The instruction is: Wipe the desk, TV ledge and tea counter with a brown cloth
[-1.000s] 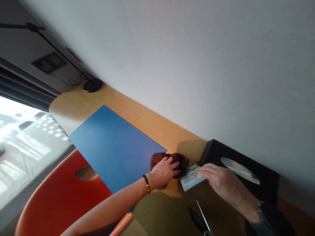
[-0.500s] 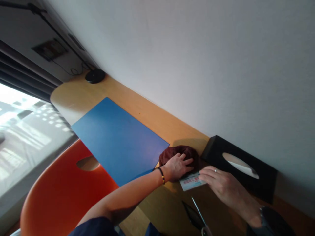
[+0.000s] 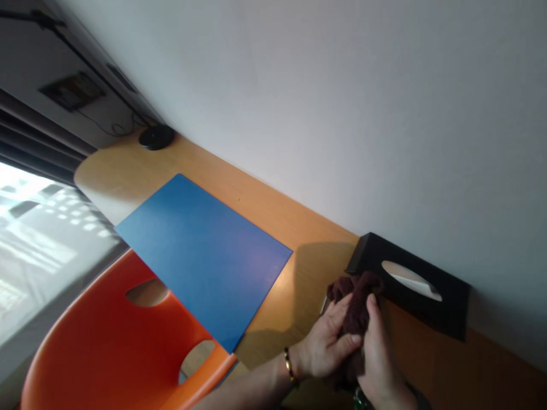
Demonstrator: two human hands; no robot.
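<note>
A dark maroon cloth (image 3: 358,307) is bunched up between my two hands, over the right part of the desk. My left hand (image 3: 327,341), with a beaded bracelet at the wrist, grips it from the left side. From the right, my right hand (image 3: 380,361) presses the cloth between thumb and palm. A thin pale edge (image 3: 323,304) shows just beyond my left fingers; what it belongs to is hidden. Below the hands is a small dark green shiny thing (image 3: 361,400), mostly out of view.
A black tissue box (image 3: 410,302) stands against the wall behind my right hand. The blue mat (image 3: 205,256) lies on the wooden desk (image 3: 265,199), left of the hands. An orange chair (image 3: 94,336) is at the desk's near side. The lamp base (image 3: 156,136) stands at the far end.
My left hand has moved right with the cloth, off the spot beside the mat. My right hand held a printed card before; now it is on the cloth and the card is out of sight.
</note>
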